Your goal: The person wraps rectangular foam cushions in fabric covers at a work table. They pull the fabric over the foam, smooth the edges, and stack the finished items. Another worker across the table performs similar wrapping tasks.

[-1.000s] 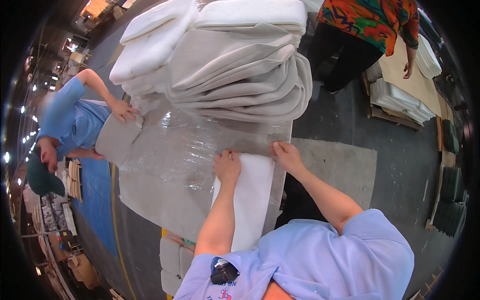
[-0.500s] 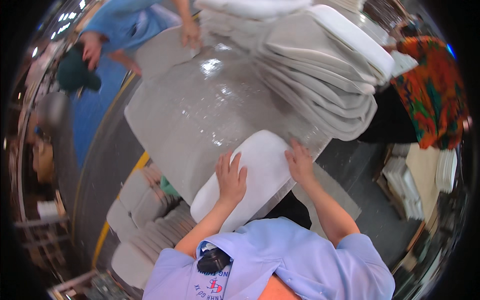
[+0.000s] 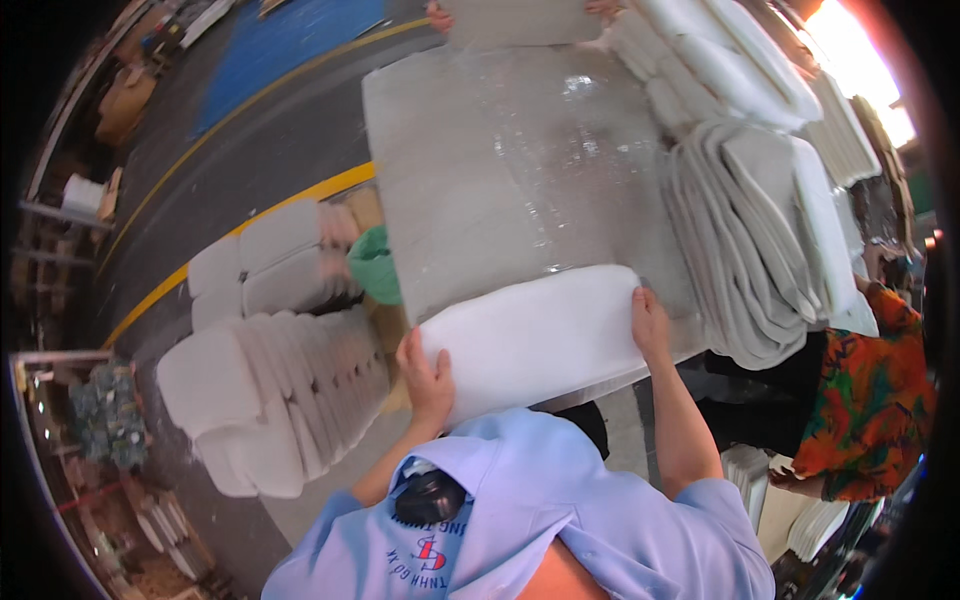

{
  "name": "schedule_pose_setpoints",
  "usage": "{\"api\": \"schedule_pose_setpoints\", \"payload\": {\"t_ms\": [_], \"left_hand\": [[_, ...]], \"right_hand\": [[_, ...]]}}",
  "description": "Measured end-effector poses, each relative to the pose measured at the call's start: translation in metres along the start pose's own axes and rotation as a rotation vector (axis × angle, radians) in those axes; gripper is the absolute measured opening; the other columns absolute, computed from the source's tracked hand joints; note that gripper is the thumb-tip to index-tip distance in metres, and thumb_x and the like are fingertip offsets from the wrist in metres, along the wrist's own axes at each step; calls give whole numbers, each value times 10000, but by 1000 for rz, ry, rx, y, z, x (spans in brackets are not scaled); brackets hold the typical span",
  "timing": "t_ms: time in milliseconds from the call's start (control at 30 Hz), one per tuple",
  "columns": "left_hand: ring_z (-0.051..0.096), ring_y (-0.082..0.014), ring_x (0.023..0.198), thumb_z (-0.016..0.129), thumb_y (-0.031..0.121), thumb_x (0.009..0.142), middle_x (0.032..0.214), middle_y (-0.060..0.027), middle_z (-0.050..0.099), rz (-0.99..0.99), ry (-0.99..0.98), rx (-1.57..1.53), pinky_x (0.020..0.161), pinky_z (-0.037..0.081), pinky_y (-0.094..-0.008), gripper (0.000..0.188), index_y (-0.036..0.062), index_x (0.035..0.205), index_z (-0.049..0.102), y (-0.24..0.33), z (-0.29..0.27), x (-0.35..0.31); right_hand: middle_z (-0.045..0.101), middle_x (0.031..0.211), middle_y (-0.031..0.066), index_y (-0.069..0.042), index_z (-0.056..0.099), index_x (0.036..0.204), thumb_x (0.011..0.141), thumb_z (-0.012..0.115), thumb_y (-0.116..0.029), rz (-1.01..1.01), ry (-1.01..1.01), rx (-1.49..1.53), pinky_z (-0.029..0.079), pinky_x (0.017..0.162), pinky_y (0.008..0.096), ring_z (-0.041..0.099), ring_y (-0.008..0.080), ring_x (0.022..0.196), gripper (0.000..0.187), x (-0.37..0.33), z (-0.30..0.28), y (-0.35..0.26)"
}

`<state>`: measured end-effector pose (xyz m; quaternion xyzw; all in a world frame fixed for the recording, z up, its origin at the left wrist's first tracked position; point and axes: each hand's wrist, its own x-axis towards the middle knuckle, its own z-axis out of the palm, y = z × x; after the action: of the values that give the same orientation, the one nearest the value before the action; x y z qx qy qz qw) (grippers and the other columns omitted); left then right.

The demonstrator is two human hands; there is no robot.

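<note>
A white cushion pad [image 3: 530, 335] with rounded corners lies across the near edge of the plastic-covered table [image 3: 480, 180]. My left hand [image 3: 427, 382] grips its left end, fingers round the edge and thumb on top. At the other end, my right hand [image 3: 650, 318] holds the right edge, with the fingers partly hidden behind the pad. Grey and white pads [image 3: 745, 240] lean in a thick stack on the table's right side.
Stacked pale cushions [image 3: 290, 390] stand on the floor at left, near a green bag-like thing [image 3: 375, 265]. Across the table, another person's hands hold a grey pad [image 3: 520, 22]. Someone in a bright patterned top [image 3: 870, 390] is at the right. Yellow lines [image 3: 300, 195] mark the floor.
The view has turned. The white pad went from slanting to lying nearly straight along the near edge. My hands have moved from its top and side to its two ends.
</note>
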<state>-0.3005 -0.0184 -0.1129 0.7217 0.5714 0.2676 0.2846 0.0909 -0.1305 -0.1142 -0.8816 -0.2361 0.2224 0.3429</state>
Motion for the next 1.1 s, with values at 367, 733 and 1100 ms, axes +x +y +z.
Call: {"api": "schedule_pose_setpoints", "payload": {"t_ms": [367,733,1100], "left_hand": [[534,-381,1361,552,260,1093,1490,-272,527,-336,-138,-248,1138,419,-444,589,-23,1579,379,-16,-10,3],[540,-370,1363,514,305,1114,1518,-262,519,-432,-119,-453,1152,408,-420,591,-33,1577,371,-10,1,7],[551,-336,1359,444,398,1141,1511,-224,546,-414,-165,-641,1147,421,-425,592,-21,1558,421,-11,0,10]], "right_hand": [[768,1020,132,42,767,1116,1108,441,-600,47,-102,-191,527,944,381,703,226,1011,720,-4,-33,20],[754,1124,166,68,736,1208,1110,493,-527,180,-241,188,520,934,387,677,233,1038,650,9,-46,10],[710,1267,153,9,625,1392,912,829,-333,138,-497,401,518,994,373,668,237,1134,623,-13,-67,0]]}}
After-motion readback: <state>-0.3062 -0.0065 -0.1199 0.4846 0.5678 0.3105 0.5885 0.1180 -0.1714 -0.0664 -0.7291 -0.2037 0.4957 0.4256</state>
